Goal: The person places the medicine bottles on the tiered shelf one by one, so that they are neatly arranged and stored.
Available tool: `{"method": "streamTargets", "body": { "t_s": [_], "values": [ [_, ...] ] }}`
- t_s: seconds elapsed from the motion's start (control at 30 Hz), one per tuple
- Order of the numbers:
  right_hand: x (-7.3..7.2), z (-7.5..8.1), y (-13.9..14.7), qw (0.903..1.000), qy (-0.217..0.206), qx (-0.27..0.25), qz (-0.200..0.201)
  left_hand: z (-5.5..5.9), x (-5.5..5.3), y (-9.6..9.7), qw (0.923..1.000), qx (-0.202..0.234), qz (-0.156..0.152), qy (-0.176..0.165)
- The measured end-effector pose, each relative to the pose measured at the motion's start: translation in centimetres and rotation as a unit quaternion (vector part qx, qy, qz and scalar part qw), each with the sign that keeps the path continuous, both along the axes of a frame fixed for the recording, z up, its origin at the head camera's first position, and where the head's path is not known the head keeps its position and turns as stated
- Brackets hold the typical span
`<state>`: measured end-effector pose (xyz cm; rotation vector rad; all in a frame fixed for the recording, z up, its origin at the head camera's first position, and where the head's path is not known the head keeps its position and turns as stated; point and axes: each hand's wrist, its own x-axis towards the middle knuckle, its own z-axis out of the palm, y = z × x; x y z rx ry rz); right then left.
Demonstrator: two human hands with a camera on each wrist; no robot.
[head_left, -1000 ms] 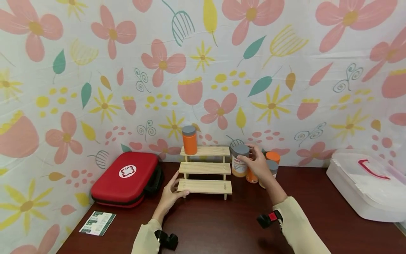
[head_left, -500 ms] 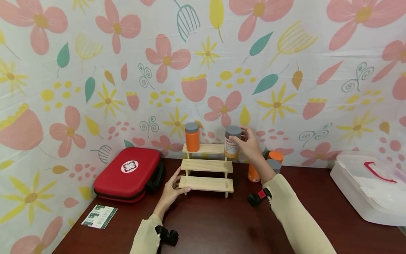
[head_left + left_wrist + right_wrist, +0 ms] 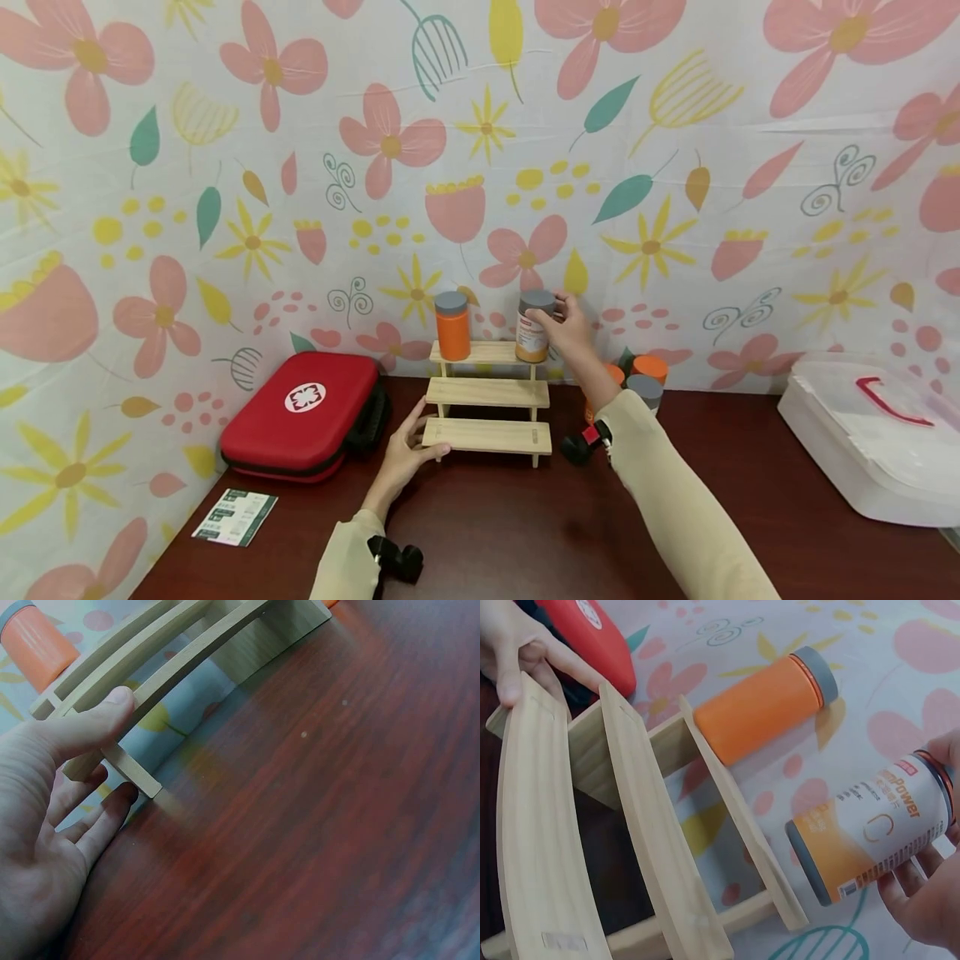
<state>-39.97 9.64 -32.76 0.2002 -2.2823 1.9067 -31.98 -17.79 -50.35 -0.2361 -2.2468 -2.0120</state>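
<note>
A three-step wooden display rack (image 3: 487, 392) stands on the dark red table. My left hand (image 3: 402, 458) grips the left end of its lowest step, thumb on top and fingers beneath, as the left wrist view shows. My right hand (image 3: 572, 335) holds a pill bottle (image 3: 531, 340) with a grey lid and a white and orange label, upright at the right end of the top step. In the right wrist view the base of this pill bottle (image 3: 870, 825) appears slightly apart from the step. An orange bottle (image 3: 452, 335) with a grey lid stands at the top step's left end.
Several more bottles (image 3: 647, 387) with orange and grey lids stand right of the rack, partly behind my right forearm. A red first-aid case (image 3: 300, 417) and a printed card (image 3: 236, 517) lie at left. A white plastic box (image 3: 870, 442) with a red handle sits at right.
My right hand has lifted the pill bottle from beside the rack and carried it left to the top step. The left hand keeps its hold on the rack.
</note>
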Motion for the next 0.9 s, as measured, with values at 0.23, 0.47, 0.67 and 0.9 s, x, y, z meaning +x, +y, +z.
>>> {"method": "streamTargets", "body": {
  "t_s": [0.23, 0.47, 0.67, 0.9],
  "values": [
    [-1.0, 0.2, -1.3, 0.9993, 0.023, -0.027, 0.013, 0.3, -0.6, 0.2, 0.9996, -0.014, -0.011, 0.022],
    [-1.4, -1.3, -2.5, 0.9995, 0.027, -0.009, 0.016, -0.2, 0.1, 0.3, 0.9999, -0.010, -0.006, 0.006],
    [-1.7, -2.3, -2.6, 0.9991, 0.039, -0.019, 0.003, -0.4, 0.4, 0.5, 0.9998, -0.016, -0.012, 0.010],
    [-1.9, -2.0, -2.6, 0.9987, 0.020, -0.034, 0.031, -0.1, 0.1, 0.1, 0.9998, -0.015, -0.006, 0.011]
  ]
}}
